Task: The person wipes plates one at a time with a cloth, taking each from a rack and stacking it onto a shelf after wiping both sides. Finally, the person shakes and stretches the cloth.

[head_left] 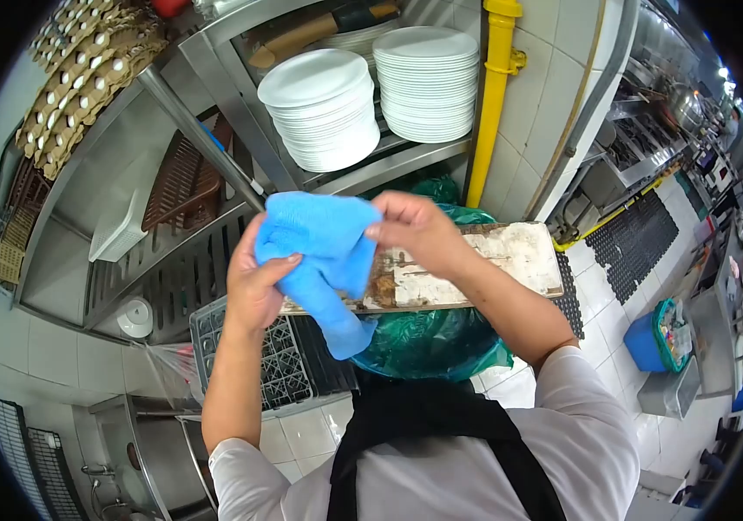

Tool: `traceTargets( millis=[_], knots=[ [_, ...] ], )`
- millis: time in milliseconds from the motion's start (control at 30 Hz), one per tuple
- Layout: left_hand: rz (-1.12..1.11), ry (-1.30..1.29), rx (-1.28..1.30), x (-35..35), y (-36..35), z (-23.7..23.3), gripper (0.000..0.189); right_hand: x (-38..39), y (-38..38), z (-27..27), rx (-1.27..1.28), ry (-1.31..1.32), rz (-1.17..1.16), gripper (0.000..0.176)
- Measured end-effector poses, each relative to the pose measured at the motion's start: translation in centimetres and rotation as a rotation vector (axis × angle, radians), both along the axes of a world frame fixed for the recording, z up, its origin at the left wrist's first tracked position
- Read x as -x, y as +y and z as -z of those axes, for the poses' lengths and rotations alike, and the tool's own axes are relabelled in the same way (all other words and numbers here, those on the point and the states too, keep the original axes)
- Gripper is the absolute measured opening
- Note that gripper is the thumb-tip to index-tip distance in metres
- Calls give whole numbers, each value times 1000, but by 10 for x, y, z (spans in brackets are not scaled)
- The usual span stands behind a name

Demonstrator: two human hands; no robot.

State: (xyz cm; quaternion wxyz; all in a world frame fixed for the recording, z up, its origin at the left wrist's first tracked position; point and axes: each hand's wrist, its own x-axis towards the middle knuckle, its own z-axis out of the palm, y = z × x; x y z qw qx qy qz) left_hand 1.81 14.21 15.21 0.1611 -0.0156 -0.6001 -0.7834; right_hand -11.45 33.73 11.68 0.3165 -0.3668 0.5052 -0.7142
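Note:
A blue cloth hangs bunched between my two hands, with one end drooping below. My left hand grips its left side, thumb pressed over the front. At the cloth's upper right edge, my right hand pinches the fabric between thumb and fingers. Beneath the hands lies a worn, whitish wooden board across a bin lined with a green bag. Part of the board is hidden behind the cloth and right forearm.
Two tall stacks of white plates, one on the left and one on the right, stand on a metal shelf. A yellow pipe rises beside them. Egg trays are piled upper left. A dark crate sits lower left; a blue bin stands right.

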Motion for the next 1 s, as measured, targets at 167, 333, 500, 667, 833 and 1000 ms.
traceTargets(
  millis=[167,333,500,667,833,1000],
  knots=[
    [4,-61,301,-16,-9,4,47,6,34,-28,231,-66,88,12],
    [303,-127,11,-8,41,-2,59,-14,65,-43,178,605,299,20],
    [508,-257,361,7,50,22,78,-47,108,-53,158,402,316,18],
    [611,21,10,24,73,24,46,-67,146,-51,-74,436,612,21],
    [606,105,-159,29,128,31,40,-92,167,-30,-385,810,1089,28],
    [619,130,-170,25,169,56,45,-151,164,-5,-381,663,1030,50]
  ],
)
